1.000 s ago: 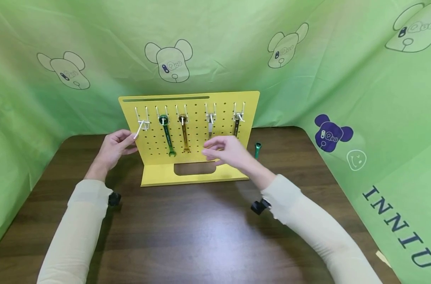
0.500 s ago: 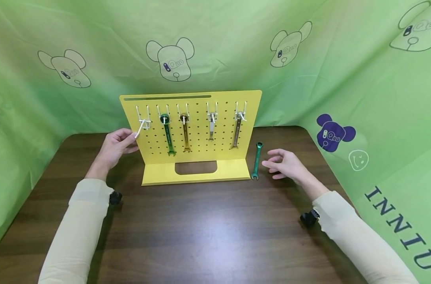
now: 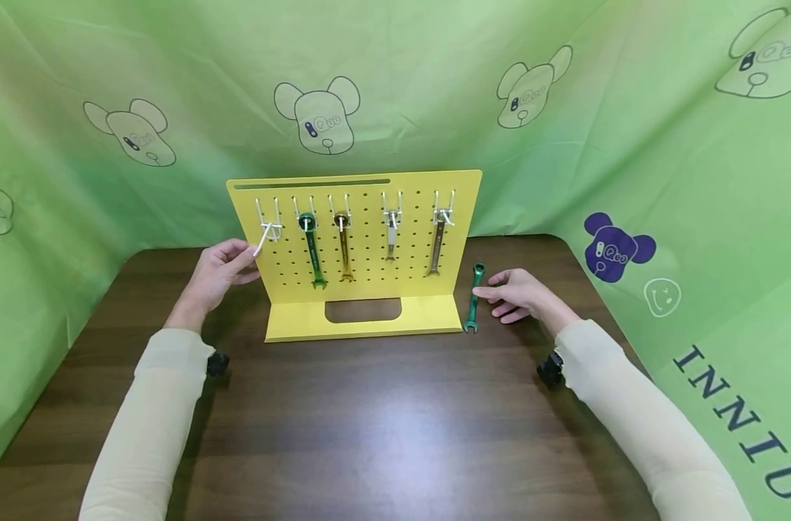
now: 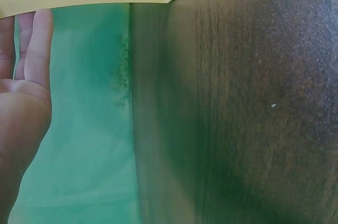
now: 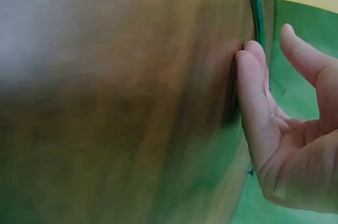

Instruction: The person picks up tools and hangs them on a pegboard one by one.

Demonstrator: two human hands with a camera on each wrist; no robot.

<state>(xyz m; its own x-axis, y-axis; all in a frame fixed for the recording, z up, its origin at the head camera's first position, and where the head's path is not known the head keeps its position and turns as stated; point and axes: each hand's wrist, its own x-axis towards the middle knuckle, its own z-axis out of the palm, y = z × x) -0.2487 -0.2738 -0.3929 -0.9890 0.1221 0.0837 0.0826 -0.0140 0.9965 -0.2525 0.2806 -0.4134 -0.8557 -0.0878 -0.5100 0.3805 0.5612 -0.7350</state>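
At its left side edge, my left hand (image 3: 216,278) grips the yellow pegboard (image 3: 362,311), thumb in front and other fingers behind. A bare white hook (image 3: 265,235) juts out beside that thumb. On the table to the right of the board lies a green combination wrench (image 3: 473,307), its ring end pointing away. My right hand (image 3: 515,293) is right beside this wrench, and the thumb overlaps its shaft in the head view. In the right wrist view, thumb and fingers stand apart, with the fingertips (image 5: 248,57) at the wrench (image 5: 257,12).
From the board's other hooks hang a green wrench (image 3: 313,253), a gold wrench (image 3: 344,253), a short silver wrench (image 3: 391,235) and a long grey wrench (image 3: 437,246). A green printed cloth (image 3: 421,94) encloses the brown wooden table (image 3: 343,427) at back and sides.
My right hand has moved from in front of the board's hanging wrenches rightward to the green wrench on the table. The left hand keeps its grip on the pegboard edge.
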